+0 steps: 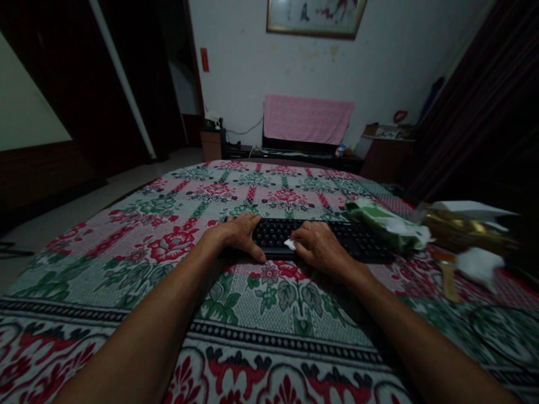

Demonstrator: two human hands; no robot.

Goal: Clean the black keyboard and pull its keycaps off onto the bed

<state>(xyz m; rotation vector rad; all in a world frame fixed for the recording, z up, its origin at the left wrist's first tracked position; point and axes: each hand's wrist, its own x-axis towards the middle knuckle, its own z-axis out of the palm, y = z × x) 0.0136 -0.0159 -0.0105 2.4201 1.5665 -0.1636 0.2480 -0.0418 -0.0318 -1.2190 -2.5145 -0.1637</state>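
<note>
A black keyboard (328, 235) lies on a bed covered with a red and green flowered sheet (181, 264). My left hand (238, 234) grips the keyboard's left end, thumb along its front edge. My right hand (318, 247) rests on the keys, fingers pinched on a small white wipe (289, 244) that it presses against the keyboard.
A green and white wipe packet (385, 223) lies by the keyboard's right end. Farther right are a golden wrapper (463, 230), crumpled white tissue (480, 265) and a wooden handle (448, 278). A pink cloth (307, 119) covers a TV by the far wall.
</note>
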